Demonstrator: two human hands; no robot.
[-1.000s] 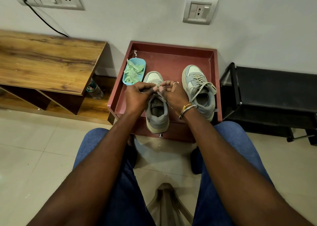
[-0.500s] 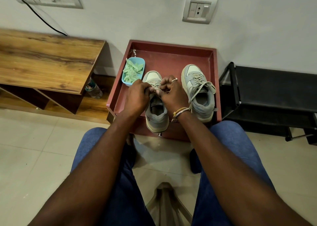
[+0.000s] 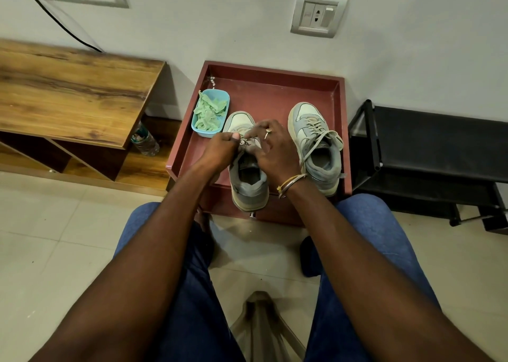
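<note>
Lace (image 3: 244,141) sits over the tongue of the left-hand sneaker (image 3: 248,185), heel toward me on the red tray (image 3: 275,92); my left hand (image 3: 221,150) and right hand (image 3: 275,152) both pinch it, fingers curled, meeting across the shoe's long axis

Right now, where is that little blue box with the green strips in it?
In the head view, the blue box sits on the left of the red tray, toward the back, beside the toe of the left shoe.
</note>
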